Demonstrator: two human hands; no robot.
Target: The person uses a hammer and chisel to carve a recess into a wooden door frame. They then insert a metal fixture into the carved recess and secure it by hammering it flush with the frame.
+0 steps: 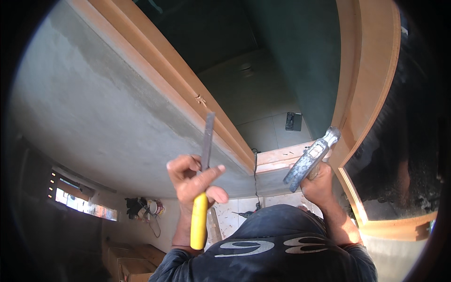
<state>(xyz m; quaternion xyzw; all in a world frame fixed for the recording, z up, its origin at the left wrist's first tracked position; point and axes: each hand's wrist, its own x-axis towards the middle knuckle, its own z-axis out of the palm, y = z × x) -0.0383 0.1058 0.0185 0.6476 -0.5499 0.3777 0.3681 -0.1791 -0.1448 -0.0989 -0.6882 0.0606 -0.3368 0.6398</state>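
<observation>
My left hand [191,182] is closed around a chisel [199,218] with a yellow handle and a flat metal blade. The blade points up toward a wooden door frame [171,66] on the left, and its tip appears just below a rough, splintered notch [200,99] in that frame. Whether the tip touches the wood I cannot tell. On the right, my right hand [319,184] grips a claw hammer [311,157] with a worn, pale-spotted metal head. The hammer is held up, apart from the chisel; most of its handle is hidden by my hand.
A grey plastered wall [103,108] runs along the left. Beyond the opening, a small dark box [293,121] lies on the tiled floor. Screws or nails rest on a wooden ledge [268,159]. A dark cord [256,183] hangs near a power tool [246,214], and a bucket [156,207] stands lower left.
</observation>
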